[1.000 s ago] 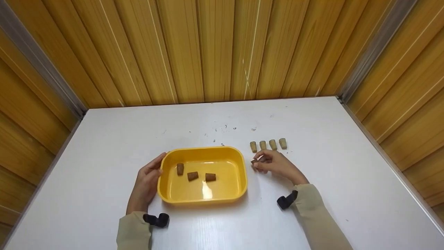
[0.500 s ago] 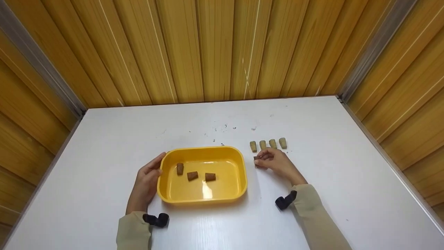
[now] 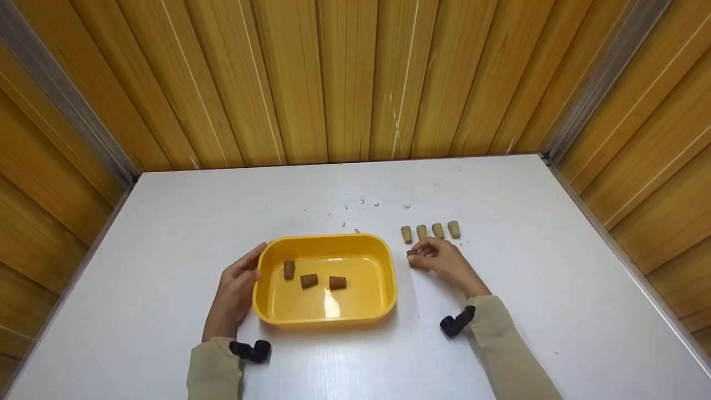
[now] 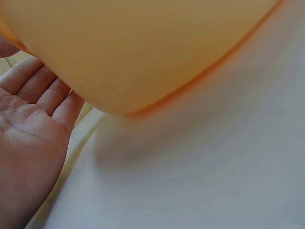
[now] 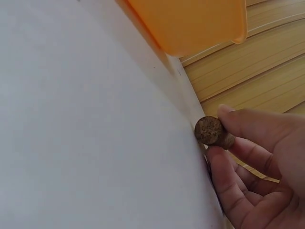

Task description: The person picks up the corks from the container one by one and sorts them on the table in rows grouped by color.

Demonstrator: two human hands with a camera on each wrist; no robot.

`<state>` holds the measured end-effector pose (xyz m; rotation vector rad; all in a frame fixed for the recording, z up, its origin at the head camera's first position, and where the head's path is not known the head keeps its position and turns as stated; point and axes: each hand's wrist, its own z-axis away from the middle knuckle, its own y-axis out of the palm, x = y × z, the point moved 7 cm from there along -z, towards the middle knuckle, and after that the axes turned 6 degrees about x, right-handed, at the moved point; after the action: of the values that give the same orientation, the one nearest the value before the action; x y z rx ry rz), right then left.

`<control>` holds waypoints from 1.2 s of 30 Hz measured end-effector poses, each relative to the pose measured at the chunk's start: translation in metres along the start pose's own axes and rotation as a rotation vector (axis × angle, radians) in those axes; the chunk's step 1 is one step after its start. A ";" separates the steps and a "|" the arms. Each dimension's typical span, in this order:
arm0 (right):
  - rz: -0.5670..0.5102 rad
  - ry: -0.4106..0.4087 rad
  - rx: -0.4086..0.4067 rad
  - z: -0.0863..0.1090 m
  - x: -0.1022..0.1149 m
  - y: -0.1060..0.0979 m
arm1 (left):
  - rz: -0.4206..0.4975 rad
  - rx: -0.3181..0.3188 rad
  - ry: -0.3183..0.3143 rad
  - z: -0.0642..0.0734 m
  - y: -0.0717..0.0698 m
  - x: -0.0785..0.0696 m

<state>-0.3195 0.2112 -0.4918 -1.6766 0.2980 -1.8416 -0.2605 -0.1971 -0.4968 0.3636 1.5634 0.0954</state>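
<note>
A yellow plastic tray (image 3: 325, 321) lies on the white table, with three brown tapered corks inside, among them a middle cork (image 3: 309, 281). My left hand (image 3: 236, 291) rests against the tray's left outer side, its fingers fairly straight in the left wrist view, where the tray hides the fingertips. Right of the tray, my right hand (image 3: 444, 265) pinches another brown cork (image 5: 209, 130) between thumb and fingers, its round end showing in the right wrist view. Just beyond that hand stands a row of several tan tapered corks, including the rightmost tan cork (image 3: 454, 229).
Dark crumbs (image 3: 361, 203) are scattered on the table (image 3: 194, 216) behind the tray. Wood-patterned panels (image 3: 344, 83) rise at the back and on both sides. Black wrist devices (image 3: 458, 321) sit at both cuffs.
The brown cork in my right hand has turned to a more upright angle, and that hand has shifted very slightly. My left hand and the tray have stayed in place.
</note>
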 end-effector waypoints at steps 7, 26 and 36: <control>0.012 -0.006 0.006 0.001 0.000 0.001 | 0.011 0.004 0.005 0.001 0.001 0.000; -0.007 -0.010 0.009 0.001 0.002 0.001 | -0.003 0.020 0.011 0.000 0.001 -0.002; -0.052 0.015 -0.023 0.001 0.001 -0.003 | 0.021 0.015 0.019 0.000 0.001 -0.001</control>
<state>-0.3191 0.2129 -0.4893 -1.7018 0.2846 -1.8959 -0.2603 -0.1967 -0.4958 0.3916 1.5796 0.1040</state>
